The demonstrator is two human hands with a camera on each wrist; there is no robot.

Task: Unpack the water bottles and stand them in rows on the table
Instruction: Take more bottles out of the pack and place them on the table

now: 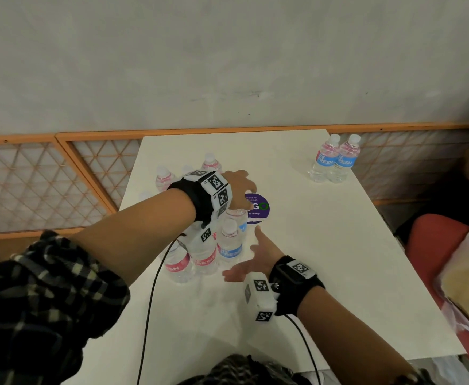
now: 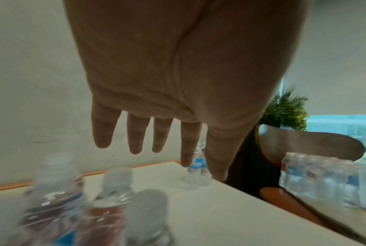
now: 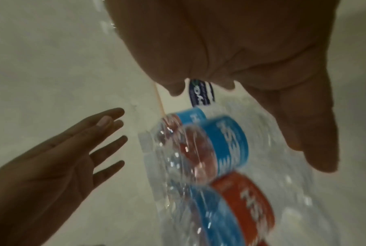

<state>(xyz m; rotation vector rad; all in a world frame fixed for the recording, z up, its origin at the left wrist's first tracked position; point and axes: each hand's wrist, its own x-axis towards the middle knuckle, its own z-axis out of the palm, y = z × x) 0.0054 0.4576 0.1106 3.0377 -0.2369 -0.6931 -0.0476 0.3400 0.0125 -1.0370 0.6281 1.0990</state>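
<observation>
Several clear water bottles [image 1: 229, 243] with red or blue labels stand bunched left of the middle of the white table [image 1: 325, 273]. My left hand [image 1: 240, 183] hovers over the far side of this bunch with straight, spread fingers [image 2: 135, 138] and holds nothing. My right hand [image 1: 254, 255] is open just right of the nearest bottles [image 3: 224, 143], palm turned toward them and not touching. Two more bottles [image 1: 333, 161] stand side by side at the far right corner [image 2: 197, 168]. A shrink-wrapped pack of bottles [image 2: 317, 179] lies on a chair to the right.
A round purple sticker [image 1: 258, 208] is on the table beyond the bunch. The red chair [image 1: 433, 243] touches the table's right edge. A grey wall and orange lattice panels [image 1: 33, 184] close off the far side. Cables [image 1: 150, 301] hang from both wrists.
</observation>
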